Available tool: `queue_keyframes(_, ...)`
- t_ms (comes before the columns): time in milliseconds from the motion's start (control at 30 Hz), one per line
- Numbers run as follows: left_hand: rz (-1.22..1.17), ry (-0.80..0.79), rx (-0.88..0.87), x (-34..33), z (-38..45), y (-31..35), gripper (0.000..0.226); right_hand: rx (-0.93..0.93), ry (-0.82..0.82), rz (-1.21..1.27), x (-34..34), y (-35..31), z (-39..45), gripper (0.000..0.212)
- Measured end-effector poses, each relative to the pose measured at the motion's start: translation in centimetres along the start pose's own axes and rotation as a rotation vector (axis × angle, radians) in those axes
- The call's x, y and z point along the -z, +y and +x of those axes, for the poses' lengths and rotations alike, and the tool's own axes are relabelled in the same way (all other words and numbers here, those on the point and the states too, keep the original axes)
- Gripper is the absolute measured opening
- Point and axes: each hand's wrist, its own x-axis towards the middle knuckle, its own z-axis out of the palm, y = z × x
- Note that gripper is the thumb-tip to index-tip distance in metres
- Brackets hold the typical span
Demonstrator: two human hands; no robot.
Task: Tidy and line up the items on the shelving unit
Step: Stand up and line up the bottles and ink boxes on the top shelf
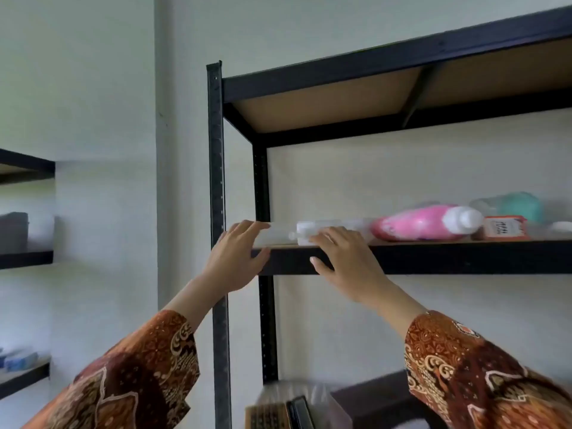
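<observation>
Head view: we reach up with both hands to the shelf point(433, 258) of the black rack point(216, 181). Our left hand point(238, 255) is spread and relaxed, fingers over the shelf's left end, thumb against the front rail, gripping nothing. Our right hand point(343, 258) lies over a white item point(312, 232) near the front edge, fingers lightly bent on top of it; whether they actually pinch it, we cannot tell, as blur hides the contact. To its right lies a pink bottle point(418, 226) on its side, white cap pointing right, then an orange box point(504, 228) just beside the cap, and a teal thing point(517, 205) behind. The shelf sits high, so we see the items almost edge-on. For this step we judge it best to take the white item squarely, slide rather than lift it, steady ourselves with the left hand on the rail, and keep clear of the pink bottle, which may roll.
</observation>
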Motion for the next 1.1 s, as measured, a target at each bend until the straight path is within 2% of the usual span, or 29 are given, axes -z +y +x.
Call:
queue_keyframes(133, -0.088, -0.099, 0.075, -2.3, 4.5, -2.8, 0.042, 0.007, 0.098, -0.143, -3.7, 0.6, 1.4, 0.028)
queue_keyframes(300, -0.027, -0.276, 0.229, -5.7, 9.7, -5.4, 0.052, 0.092, 0.189, -0.234, -4.9, 1.3, 0.8, 0.027)
queue_keyframes(500, 0.335, -0.387, 0.316, -7.8, 13.2, -7.2, 0.062, 0.119, 0.224, -0.257, -5.1, 1.4, 0.8, 0.025)
queue_keyframes(633, 0.328, -0.541, 0.39, -8.5, 14.0, -7.7, 0.069, 0.11, 0.192, -0.251, -5.1, 1.4, 0.8, 0.026)
queue_keyframes(833, 0.352, -0.426, 0.375, -8.3, 14.2, -7.8, 0.046, 0.112, 0.164, -0.241, -4.8, 1.5, 0.9, 0.025)
queue_keyframes(967, 0.164, -0.409, 0.461, -8.0, 14.5, -7.9, 0.058, 0.11, 0.147, -0.241, -4.7, 1.5, 0.9, 0.025)
queue_keyframes(1100, 0.091, -0.412, 0.529, -7.3, 14.7, -7.6, 0.056, 0.108, 0.12, -0.238, -4.6, 1.5, 0.9, 0.027)
